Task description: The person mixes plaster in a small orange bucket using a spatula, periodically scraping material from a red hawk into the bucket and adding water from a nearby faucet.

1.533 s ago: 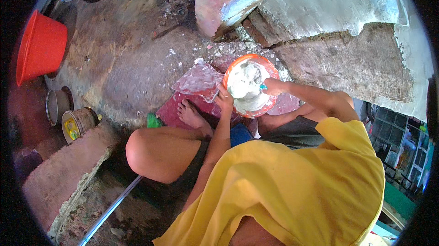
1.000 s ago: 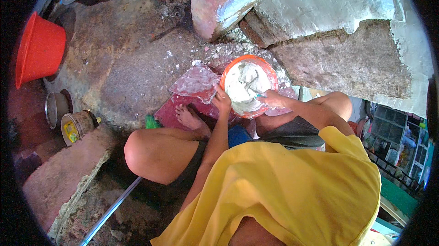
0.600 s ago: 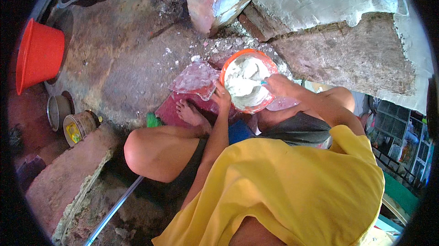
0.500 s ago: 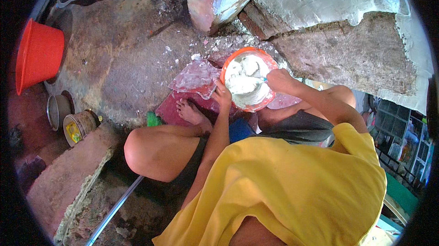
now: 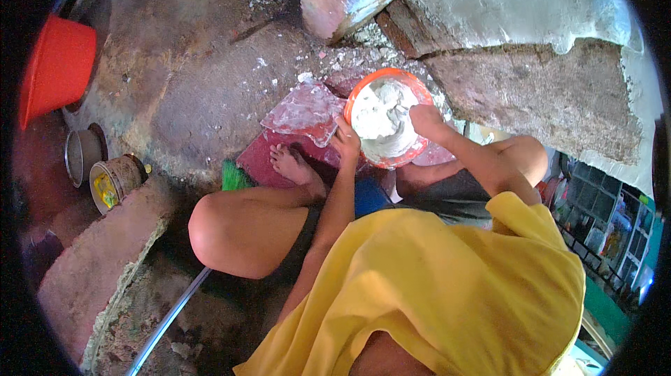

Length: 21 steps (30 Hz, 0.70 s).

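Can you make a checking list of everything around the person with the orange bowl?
Surface: rough, stained ground with white flecks.
Job's things: orange bowl of white paste; clear plastic sheet beside it.
Clutter: red tub, two metal tins, green thing, metal rod.
Hands: left hand grips the bowl's rim; right hand is in the paste.
Cables: nothing seen.
Surroundings: broken plastered brick wall.

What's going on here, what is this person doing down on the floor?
A person in a yellow shirt squats on the ground over an orange bowl of white paste. The left hand grips the bowl's near rim; the right hand is at the paste, apparently working it with a small tool. A red bucket and two tins sit off to the left.
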Tool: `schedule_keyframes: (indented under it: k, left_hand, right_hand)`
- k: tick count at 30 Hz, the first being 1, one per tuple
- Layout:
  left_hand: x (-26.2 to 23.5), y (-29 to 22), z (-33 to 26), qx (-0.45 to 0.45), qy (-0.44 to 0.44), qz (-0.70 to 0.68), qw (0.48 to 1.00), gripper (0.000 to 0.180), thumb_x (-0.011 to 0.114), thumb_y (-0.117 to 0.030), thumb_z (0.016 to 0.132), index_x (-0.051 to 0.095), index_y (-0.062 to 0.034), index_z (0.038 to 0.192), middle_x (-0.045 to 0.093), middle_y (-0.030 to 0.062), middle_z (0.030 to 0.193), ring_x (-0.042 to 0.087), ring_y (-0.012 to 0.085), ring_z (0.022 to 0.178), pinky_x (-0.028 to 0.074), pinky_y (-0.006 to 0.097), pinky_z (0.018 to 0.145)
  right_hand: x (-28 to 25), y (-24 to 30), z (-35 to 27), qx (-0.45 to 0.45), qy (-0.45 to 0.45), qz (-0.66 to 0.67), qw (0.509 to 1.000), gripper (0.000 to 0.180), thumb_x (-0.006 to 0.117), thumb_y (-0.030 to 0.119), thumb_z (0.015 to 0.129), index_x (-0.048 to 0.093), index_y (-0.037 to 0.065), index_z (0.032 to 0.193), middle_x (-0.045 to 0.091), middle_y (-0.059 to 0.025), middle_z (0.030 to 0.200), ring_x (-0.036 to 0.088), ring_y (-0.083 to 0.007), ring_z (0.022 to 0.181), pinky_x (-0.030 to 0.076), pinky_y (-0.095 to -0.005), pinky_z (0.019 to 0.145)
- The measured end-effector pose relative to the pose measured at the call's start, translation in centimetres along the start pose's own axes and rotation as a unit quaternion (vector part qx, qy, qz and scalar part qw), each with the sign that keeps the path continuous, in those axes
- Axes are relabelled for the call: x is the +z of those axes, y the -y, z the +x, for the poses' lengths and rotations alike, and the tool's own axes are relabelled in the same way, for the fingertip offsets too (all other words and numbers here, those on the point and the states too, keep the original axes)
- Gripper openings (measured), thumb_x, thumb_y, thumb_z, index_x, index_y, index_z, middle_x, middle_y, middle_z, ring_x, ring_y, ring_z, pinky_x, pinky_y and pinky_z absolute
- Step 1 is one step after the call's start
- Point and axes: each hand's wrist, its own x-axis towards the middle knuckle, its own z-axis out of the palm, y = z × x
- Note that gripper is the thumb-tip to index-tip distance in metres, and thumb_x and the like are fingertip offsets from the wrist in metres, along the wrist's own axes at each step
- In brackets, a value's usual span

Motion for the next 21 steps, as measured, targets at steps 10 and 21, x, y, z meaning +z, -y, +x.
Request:
schedule_keyframes:
  k: [10, 21]
  left_hand:
    - [1.9, 3.3, 0.9, 0.009, -0.006, 0.07, 0.998, 0.045, 0.022, -0.03, 0.088, 0.036, -0.0021, 0.12, 0.038, 0.0197, 0.122, 0.028, 0.0352, 0.116, 0.014, 0.042, 0.097]
    - [2.8, 5.9, 0.8, 0.11, -0.036, 0.226, 0.967, 0.049, 0.031, -0.023, 0.085, 0.019, 0.004, 0.124, 0.047, 0.0215, 0.11, 0.042, 0.0371, 0.104, 0.02, 0.053, 0.092]
  right_hand:
    - [3.6, -1.3, -0.3, -0.061, 0.071, 0.19, 0.977, 0.034, 0.051, 0.027, 0.077, 0.054, -0.005, 0.087, 0.055, -0.0247, 0.076, 0.054, -0.0378, 0.077, 0.043, -0.0423, 0.069]
    - [4.9, 6.2, -2.9, 0.156, 0.05, 0.726, 0.667, 0.027, 0.051, 0.022, 0.082, 0.055, 0.0, 0.096, 0.053, -0.0049, 0.063, 0.046, -0.009, 0.055, 0.04, -0.025, 0.047]
